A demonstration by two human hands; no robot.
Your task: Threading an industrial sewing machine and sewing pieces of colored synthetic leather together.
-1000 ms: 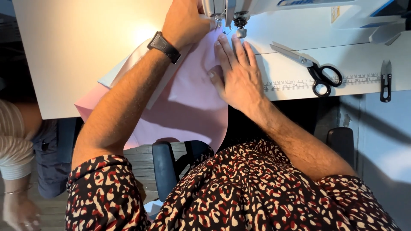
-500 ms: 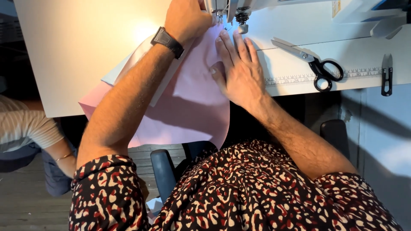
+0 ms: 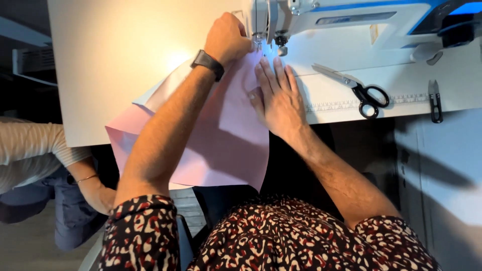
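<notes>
Pressing flat with fingers spread, the right hand (image 3: 278, 98) pins pink fabric (image 3: 221, 145) to the white table (image 3: 100, 65). Curled loosely, the left hand (image 3: 228, 37) touches the cloth beside the sewing machine (image 3: 321, 17) needle. Fabric drapes lengthwise off the table's near edge; both forearms reach forward.

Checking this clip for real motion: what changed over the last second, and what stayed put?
Little moved. The co-worker's arm at the left edge came further into view, hanging down beside the table. The left hand stays bunched on the pink fabric at the sewing machine needle; the right hand stays flat on it. Scissors and snips lie as before.
</notes>
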